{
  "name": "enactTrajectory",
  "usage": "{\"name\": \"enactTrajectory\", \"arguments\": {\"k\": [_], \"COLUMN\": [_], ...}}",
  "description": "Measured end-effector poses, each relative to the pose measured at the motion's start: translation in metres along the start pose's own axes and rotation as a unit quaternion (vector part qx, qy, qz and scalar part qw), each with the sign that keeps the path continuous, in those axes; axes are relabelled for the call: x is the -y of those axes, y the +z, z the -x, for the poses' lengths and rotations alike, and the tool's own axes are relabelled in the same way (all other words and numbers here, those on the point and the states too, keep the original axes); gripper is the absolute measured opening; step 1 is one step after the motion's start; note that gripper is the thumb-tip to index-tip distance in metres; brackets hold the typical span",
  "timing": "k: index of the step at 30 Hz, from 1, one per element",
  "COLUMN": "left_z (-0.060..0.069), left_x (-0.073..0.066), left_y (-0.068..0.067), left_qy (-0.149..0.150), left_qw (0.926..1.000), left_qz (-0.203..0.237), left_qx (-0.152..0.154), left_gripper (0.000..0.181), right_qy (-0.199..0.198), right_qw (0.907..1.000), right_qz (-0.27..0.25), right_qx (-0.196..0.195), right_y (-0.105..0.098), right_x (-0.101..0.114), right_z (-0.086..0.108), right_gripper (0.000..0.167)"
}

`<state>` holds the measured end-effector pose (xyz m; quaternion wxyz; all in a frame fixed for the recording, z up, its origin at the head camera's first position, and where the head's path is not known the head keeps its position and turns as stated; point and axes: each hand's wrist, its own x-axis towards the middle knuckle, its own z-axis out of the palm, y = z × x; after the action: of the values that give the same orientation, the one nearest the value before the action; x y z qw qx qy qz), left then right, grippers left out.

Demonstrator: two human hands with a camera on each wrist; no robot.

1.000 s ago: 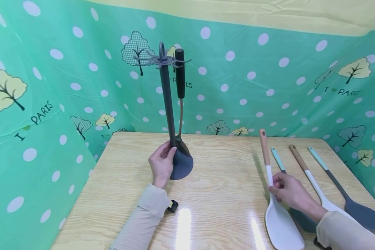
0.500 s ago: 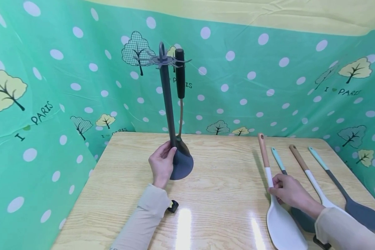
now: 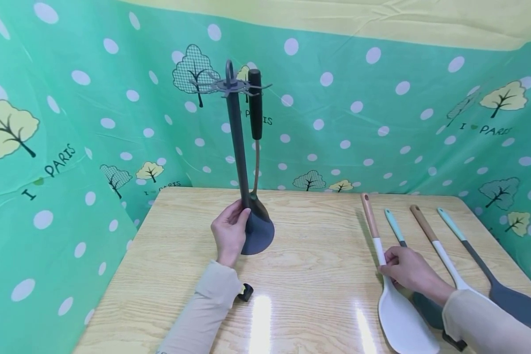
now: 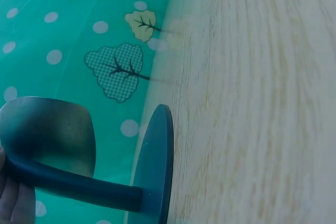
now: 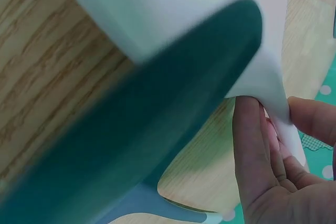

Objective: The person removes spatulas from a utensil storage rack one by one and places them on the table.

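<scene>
My left hand [image 3: 229,233] grips the dark pole of an upright utensil stand [image 3: 237,147] just above its round base. From a hook at the stand's top hangs a black-handled utensil [image 3: 256,105]; its broad dark head [image 4: 52,129] shows beside the pole in the left wrist view. On the right, my right hand [image 3: 409,268] pinches a white spatula [image 3: 404,317] with a brown handle, near where neck meets blade. Thumb and fingers lie on both sides of that neck in the right wrist view. A dark spatula [image 5: 131,108] fills the foreground there, blurred.
Right of the held spatula lie a dark spatula with a mint handle [image 3: 395,226], a white one with a brown handle [image 3: 444,258] and another dark one with a mint handle [image 3: 511,300]. My right forearm covers parts of them. A patterned green cloth [image 3: 318,123] hangs behind the wooden table [image 3: 309,255].
The white spatula's brown handle end has dipped and swung slightly left, while its blade has shifted a little right. My left hand and the stand stay in place.
</scene>
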<state>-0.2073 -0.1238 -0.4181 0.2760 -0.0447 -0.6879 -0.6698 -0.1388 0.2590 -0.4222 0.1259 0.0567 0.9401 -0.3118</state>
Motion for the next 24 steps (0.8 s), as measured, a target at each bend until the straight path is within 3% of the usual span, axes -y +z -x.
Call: {"name": "enactTrajectory", "arguments": {"k": [13, 24], "left_z": [0.0003, -0.0001], "left_x": [0.0001, 0.0009], "left_y": [0.0001, -0.0001], "left_qy": [0.000, -0.004], "left_qw": [1.0000, 1.0000], "left_qz": [0.003, 0.002], "left_qx": [-0.002, -0.002], "left_gripper": [0.028, 0.027], "right_qy": [-0.007, 0.019], "right_qw": [0.9999, 0.9993], "right_qz": [0.013, 0.027], "right_qx": [0.006, 0.016], "right_y": [-0.0006, 0.0006], "right_x": [0.0029, 0.0026], "right_z": [-0.0044, -0.0090], "right_gripper": [0.012, 0.012]}}
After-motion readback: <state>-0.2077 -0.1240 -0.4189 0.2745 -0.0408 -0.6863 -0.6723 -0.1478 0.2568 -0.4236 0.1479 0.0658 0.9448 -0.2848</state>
